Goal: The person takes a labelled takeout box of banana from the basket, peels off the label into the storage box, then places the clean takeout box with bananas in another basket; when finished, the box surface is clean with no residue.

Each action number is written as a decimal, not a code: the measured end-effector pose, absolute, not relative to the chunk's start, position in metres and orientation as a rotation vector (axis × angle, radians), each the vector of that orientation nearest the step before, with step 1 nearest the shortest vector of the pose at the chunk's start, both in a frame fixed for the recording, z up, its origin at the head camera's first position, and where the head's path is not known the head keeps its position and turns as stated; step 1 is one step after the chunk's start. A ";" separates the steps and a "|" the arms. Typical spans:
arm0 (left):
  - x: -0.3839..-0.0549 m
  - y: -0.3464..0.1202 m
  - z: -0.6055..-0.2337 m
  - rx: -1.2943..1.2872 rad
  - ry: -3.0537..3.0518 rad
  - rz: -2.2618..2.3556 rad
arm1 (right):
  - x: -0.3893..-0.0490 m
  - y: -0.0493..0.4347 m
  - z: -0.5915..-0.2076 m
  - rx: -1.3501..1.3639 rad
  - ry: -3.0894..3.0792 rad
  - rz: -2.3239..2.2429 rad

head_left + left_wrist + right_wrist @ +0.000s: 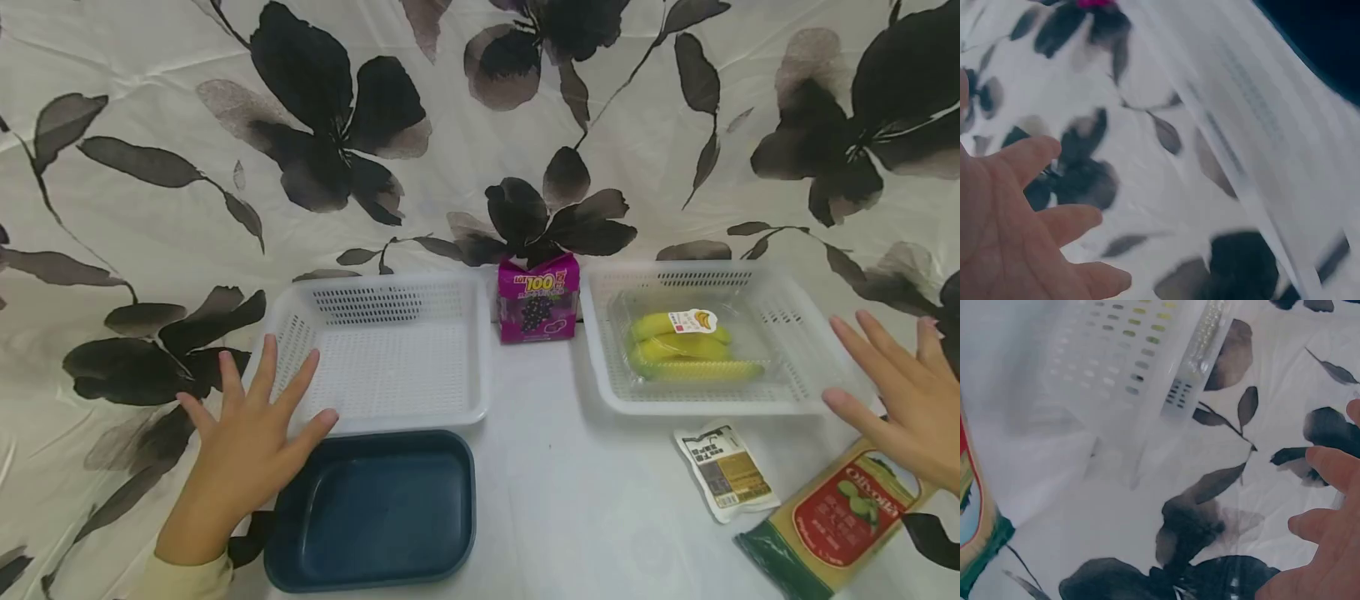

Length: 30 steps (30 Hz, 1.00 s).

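My left hand (251, 437) is spread with straight fingers beside the left white basket (390, 358) and the dark blue tray (375, 508), holding nothing. Its palm and fingers also show in the left wrist view. At the right edge my right hand (903, 400) is spread too, its fingers by the right corner of the other white basket (810, 350), in which a clear pack of bananas (678, 346) lies. Below that hand is a pasta bag (840, 521) labelled Olivoilà, partly overlapped by it in the head view. Nothing is in this hand's grasp.
Between the two baskets stands a purple grape candy bag (538, 300). A small white and gold pouch (726, 471) lies in front of the right basket, next to the pasta bag. A floral cloth (450, 125) in black and white covers the background and sides.
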State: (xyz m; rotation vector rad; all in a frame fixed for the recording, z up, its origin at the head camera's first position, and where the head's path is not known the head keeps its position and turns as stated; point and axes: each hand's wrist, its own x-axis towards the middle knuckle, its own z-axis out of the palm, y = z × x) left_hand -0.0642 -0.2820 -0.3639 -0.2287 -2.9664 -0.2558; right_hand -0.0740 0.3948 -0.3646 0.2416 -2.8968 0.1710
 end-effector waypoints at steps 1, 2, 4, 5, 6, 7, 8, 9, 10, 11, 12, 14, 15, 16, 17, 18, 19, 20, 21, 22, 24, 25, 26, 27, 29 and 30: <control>-0.065 -0.276 -0.363 -0.245 -2.955 -0.309 | -0.076 0.394 -0.365 0.222 -2.917 0.192; -0.065 -0.269 -0.361 -0.258 -2.942 -0.363 | -0.077 0.393 -0.365 0.201 -2.936 0.218; -0.067 -0.256 -0.357 -0.280 -2.917 -0.497 | -0.082 0.392 -0.365 0.185 -2.964 0.271; -0.067 -0.249 -0.355 -0.287 -2.898 -0.575 | -0.084 0.391 -0.364 0.189 -2.977 0.308; -0.068 -0.242 -0.352 -0.290 -2.879 -0.650 | -0.086 0.391 -0.364 0.208 -2.981 0.351; -0.069 -0.235 -0.350 -0.286 -2.861 -0.718 | -0.089 0.392 -0.364 0.211 -2.994 0.391; -0.070 -0.228 -0.347 -0.281 -2.841 -0.787 | -0.092 0.392 -0.364 0.214 -3.006 0.431; -0.071 -0.221 -0.344 -0.278 -2.817 -0.843 | -0.095 0.393 -0.363 0.221 -3.013 0.482; -0.072 -0.214 -0.343 -0.275 -2.795 -0.897 | -0.098 0.394 -0.363 0.222 -3.024 0.529; -0.074 -0.206 -0.341 -0.274 -2.780 -0.929 | -0.102 0.396 -0.363 0.228 -3.027 0.572; -0.075 -0.198 -0.341 -0.278 -2.764 -0.965 | -0.106 0.397 -0.363 0.224 -3.034 0.604; -0.077 -0.182 -0.340 -0.292 -2.744 -1.022 | -0.114 0.398 -0.362 0.202 -3.066 0.657; -0.079 -0.174 -0.341 -0.299 -2.737 -1.042 | -0.118 0.398 -0.362 0.199 -3.080 0.675; -0.081 -0.166 -0.342 -0.304 -2.734 -1.073 | -0.122 0.398 -0.361 0.196 -3.102 0.681; -0.082 -0.158 -0.343 -0.308 -2.730 -1.106 | -0.125 0.397 -0.360 0.197 -3.120 0.692; -0.084 -0.149 -0.344 -0.312 -2.721 -1.147 | -0.129 0.397 -0.360 0.191 -3.144 0.700; -0.086 -0.141 -0.344 -0.311 -2.719 -1.185 | -0.133 0.396 -0.359 0.185 -3.167 0.713; -0.088 -0.133 -0.344 -0.309 -2.715 -1.226 | -0.137 0.396 -0.358 0.178 -3.190 0.728; -0.090 -0.125 -0.345 -0.304 -2.712 -1.271 | -0.140 0.396 -0.357 0.171 -3.211 0.755; -0.092 -0.116 -0.345 -0.300 -2.706 -1.318 | -0.143 0.396 -0.356 0.157 -3.233 0.788; -0.096 -0.101 -0.346 -0.293 -2.692 -1.392 | -0.150 0.395 -0.354 0.123 -3.268 0.856; -0.098 -0.093 -0.347 -0.290 -2.687 -1.421 | -0.153 0.395 -0.354 0.109 -3.281 0.899; -0.100 -0.086 -0.348 -0.290 -2.678 -1.450 | -0.155 0.395 -0.354 0.094 -3.291 0.943; -0.103 -0.079 -0.350 -0.290 -2.667 -1.477 | -0.158 0.396 -0.354 0.083 -3.299 0.984; -0.106 -0.066 -0.354 -0.292 -2.646 -1.529 | -0.163 0.397 -0.356 0.075 -3.311 1.066; -0.108 -0.060 -0.357 -0.296 -2.635 -1.566 | -0.165 0.398 -0.357 0.081 -3.315 1.117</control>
